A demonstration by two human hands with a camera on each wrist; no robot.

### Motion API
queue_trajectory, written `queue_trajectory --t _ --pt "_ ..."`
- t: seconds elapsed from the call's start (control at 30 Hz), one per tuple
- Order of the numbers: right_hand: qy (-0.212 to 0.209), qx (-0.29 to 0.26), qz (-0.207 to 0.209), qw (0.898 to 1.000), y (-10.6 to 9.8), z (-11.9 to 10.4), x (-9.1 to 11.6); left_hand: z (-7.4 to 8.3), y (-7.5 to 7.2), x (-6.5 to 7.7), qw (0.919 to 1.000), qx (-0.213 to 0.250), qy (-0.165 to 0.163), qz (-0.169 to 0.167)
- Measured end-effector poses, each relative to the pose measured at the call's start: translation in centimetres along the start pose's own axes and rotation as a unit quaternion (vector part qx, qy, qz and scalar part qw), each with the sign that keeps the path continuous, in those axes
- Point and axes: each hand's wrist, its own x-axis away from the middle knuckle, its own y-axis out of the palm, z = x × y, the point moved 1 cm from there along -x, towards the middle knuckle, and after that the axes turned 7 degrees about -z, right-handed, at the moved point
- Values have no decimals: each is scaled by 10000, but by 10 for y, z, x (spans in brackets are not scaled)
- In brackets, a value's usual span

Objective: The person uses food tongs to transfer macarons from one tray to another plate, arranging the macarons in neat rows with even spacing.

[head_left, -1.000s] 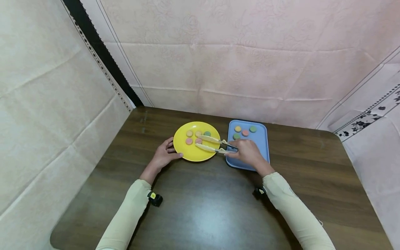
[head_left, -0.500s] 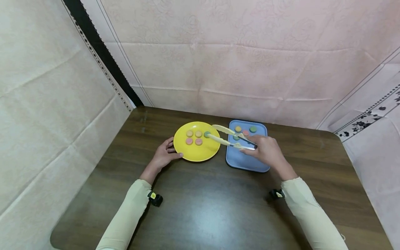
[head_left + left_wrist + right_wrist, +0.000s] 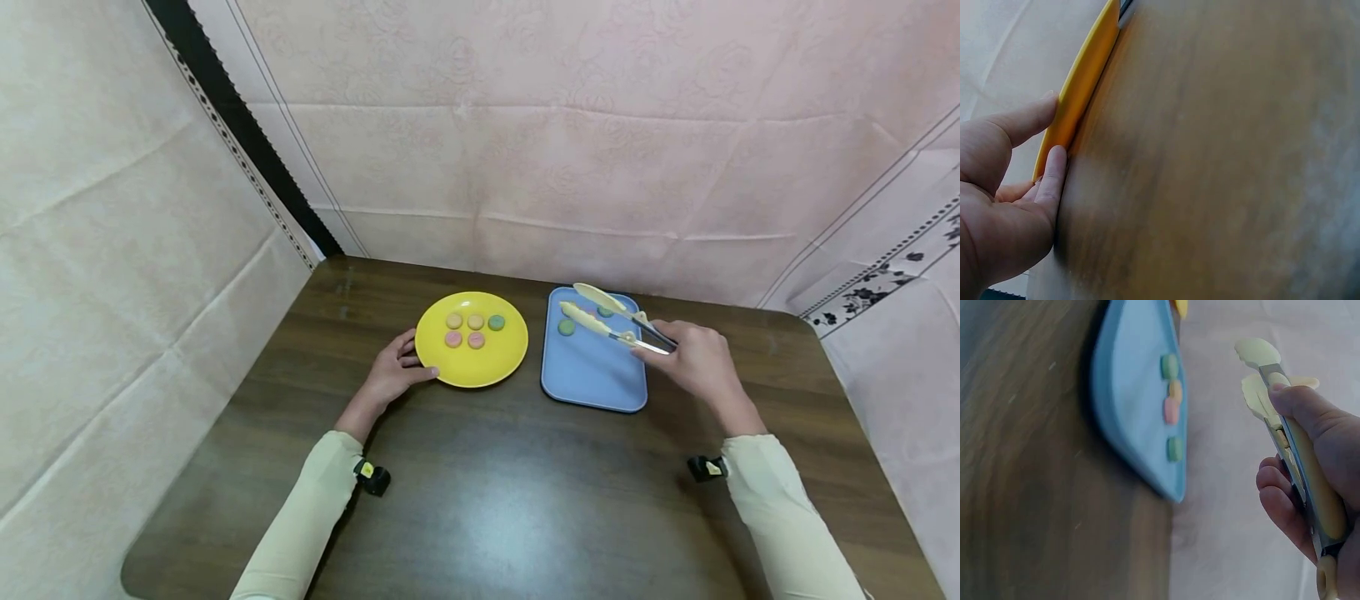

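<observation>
My left hand [image 3: 392, 372] holds the left rim of a yellow plate [image 3: 487, 369], thumb and fingers against its edge. On the plate sit two pale yellow macaron-like discs, two pink discs [image 3: 476, 340] and a green disc [image 3: 497, 322]. My right hand [image 3: 699, 360] grips a pair of tongs [image 3: 587, 320] with cream tips, which stand apart with nothing between them. The tongs reach over the back of a blue tray [image 3: 592, 379]. Along the tray, the right wrist view shows two green discs, a yellow disc [image 3: 1175, 390] and a pink disc [image 3: 1171, 410]; the tongs partly cover these in the head view.
Plate and tray stand side by side, a narrow gap between them, toward the back of a dark wooden table [image 3: 480, 483]. Pale patterned cloth [image 3: 570, 183] hangs behind the table and at both sides.
My right hand has drawn the tongs rightward from over the plate to over the tray, uncovering the plate's discs. The left hand and the plate have stayed in place.
</observation>
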Motion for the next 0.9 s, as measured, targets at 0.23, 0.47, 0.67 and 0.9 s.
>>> queue_trajectory --t 0.23,0.47,0.67,0.9 --pt "368 -27 -233 9990 11 22 6 0 0 -1 10000 84 11 8" --pt "608 -84 -522 9968 25 37 10 0 1 0 10000 78 -49 5" --pt "792 -170 -703 9942 32 42 12 -2 1 -1 9999 92 -60 13" --pt "863 -253 -849 9923 35 43 15 -1 1 0 10000 65 15 -19"
